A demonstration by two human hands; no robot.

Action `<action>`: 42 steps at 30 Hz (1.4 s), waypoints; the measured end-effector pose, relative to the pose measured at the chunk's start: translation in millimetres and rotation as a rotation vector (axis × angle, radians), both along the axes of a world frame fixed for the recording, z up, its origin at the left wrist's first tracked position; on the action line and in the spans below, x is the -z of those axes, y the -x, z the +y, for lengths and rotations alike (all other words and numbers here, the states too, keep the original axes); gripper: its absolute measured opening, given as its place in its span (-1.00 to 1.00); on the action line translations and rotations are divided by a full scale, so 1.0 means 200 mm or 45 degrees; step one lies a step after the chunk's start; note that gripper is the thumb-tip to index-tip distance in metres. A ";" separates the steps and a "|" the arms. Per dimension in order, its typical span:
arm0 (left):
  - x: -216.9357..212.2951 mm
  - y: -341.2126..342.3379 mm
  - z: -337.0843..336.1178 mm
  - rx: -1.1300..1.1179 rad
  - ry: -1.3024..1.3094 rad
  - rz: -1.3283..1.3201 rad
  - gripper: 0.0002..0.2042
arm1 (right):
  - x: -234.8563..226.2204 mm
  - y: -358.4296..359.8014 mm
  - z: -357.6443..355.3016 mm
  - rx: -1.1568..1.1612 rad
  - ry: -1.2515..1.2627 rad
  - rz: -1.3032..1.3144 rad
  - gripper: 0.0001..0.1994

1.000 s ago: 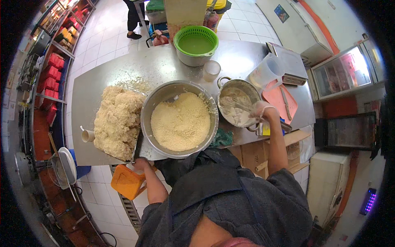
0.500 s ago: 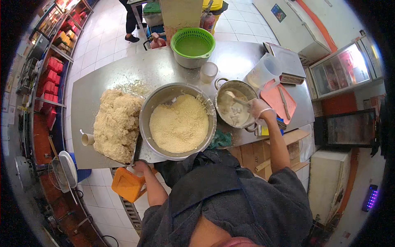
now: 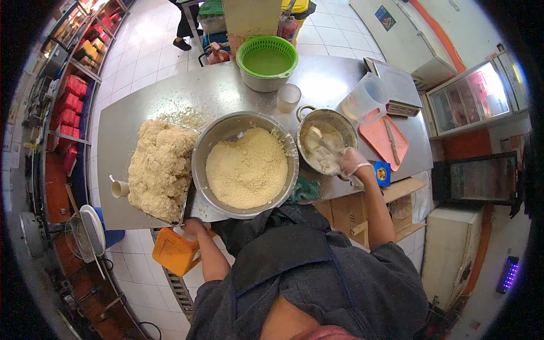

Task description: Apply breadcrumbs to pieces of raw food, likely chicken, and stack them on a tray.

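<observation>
My right hand, in a clear glove, grips the handle of a large spoon, its head coated in pale batter. The spoon dips into a two-handled metal pot holding a whitish, lumpy mixture. My left hand is low at the table's near edge, by the near corner of a tray heaped with tan crumbly dough; its fingers are mostly hidden. Just below that hand is an orange plastic jug. Between tray and pot stands a wide metal bowl of pale yellow crumbs.
Behind the bowl are a green colander in a pale tub and a translucent cup. To the right lie a clear measuring jug, a pink board with a knife, and a scale. A cup stands left of the dough.
My right hand has moved nearer to me and slightly left, swinging the spoon through the mixture. A blue box beside it has come into fuller view. My left hand has barely moved.
</observation>
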State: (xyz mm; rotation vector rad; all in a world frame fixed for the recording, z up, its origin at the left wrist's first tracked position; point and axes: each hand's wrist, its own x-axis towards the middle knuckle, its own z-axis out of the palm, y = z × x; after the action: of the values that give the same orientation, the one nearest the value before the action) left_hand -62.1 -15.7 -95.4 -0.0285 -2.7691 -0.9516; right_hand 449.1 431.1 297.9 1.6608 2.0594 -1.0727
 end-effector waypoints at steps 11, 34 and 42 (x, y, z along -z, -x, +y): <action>-0.47 -0.31 0.29 -0.412 -0.308 -0.274 -0.67 | -0.36 -0.12 -0.16 0.105 -0.455 0.122 -0.72; 0.03 -0.19 0.00 -0.471 -0.095 -0.296 -0.51 | -0.30 0.13 -0.20 0.031 -0.249 0.021 -0.57; -0.30 -0.29 0.17 -0.475 -0.141 -0.156 -0.51 | -0.21 0.80 -0.19 -0.475 -0.757 0.171 -0.66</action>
State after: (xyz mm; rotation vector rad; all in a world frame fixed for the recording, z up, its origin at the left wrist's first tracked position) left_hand -4.1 17.8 -35.2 0.5604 -2.6823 -1.0274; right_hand 289.9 392.6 339.5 1.3494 2.8243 -0.4824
